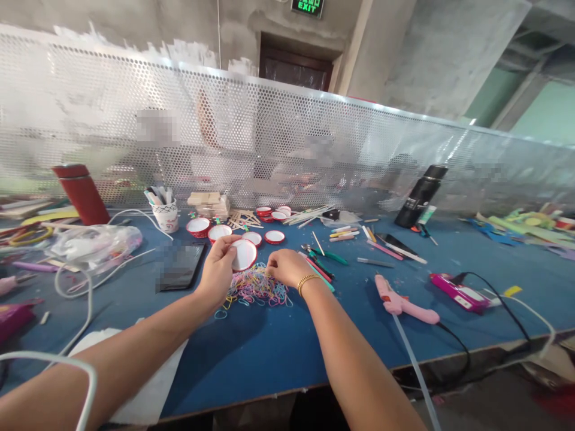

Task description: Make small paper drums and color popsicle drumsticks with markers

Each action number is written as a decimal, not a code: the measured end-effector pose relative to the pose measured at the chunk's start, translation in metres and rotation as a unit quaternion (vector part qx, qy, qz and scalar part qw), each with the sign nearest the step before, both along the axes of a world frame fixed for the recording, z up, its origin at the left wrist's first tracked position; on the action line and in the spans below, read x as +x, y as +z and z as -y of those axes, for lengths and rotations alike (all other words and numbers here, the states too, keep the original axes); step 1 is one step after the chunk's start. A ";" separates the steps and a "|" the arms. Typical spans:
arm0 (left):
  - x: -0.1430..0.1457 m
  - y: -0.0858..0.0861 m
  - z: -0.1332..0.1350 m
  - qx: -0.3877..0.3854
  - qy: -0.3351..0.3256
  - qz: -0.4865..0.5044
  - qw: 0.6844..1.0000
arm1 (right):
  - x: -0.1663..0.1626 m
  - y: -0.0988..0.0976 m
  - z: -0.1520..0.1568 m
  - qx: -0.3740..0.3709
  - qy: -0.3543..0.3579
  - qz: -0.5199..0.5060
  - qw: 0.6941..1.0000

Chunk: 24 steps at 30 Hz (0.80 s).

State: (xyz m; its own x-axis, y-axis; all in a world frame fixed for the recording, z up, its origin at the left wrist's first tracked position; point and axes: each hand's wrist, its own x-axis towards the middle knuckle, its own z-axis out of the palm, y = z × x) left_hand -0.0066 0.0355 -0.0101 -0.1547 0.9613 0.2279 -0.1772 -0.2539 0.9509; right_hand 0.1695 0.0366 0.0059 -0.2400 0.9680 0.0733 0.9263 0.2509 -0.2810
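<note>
My left hand [218, 268] pinches a small round cup [245, 256] with a red rim and a white inside, its open face turned toward me. Below it lies a loose heap of pastel rubber bands [256, 290]. At the heap's right side is my right hand [290, 268], fingers curled together; whatever is between the fingertips is hidden. Similar red-rimmed cups stand just beyond, among them one cup [274, 237] behind the heap and another cup [198, 227] with a small green decoration at its edge.
A phone [183, 267] lies left of my hands. Pliers [330, 254] and markers lie to the right, then a pink glue gun [399, 302] with a cord. A red flask [83, 194] and a black bottle [420, 197] stand before the perforated screen [287, 137]. White cables cross the left side.
</note>
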 end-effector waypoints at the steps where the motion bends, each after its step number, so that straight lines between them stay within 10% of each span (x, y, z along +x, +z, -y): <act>1: 0.000 0.000 0.000 0.000 -0.001 0.000 1.000 | -0.001 0.000 0.000 -0.005 0.000 0.008 1.000; 24: 0.000 0.001 0.001 -0.043 -0.026 0.007 0.999 | 0.005 0.003 -0.001 0.078 -0.012 -0.155 0.985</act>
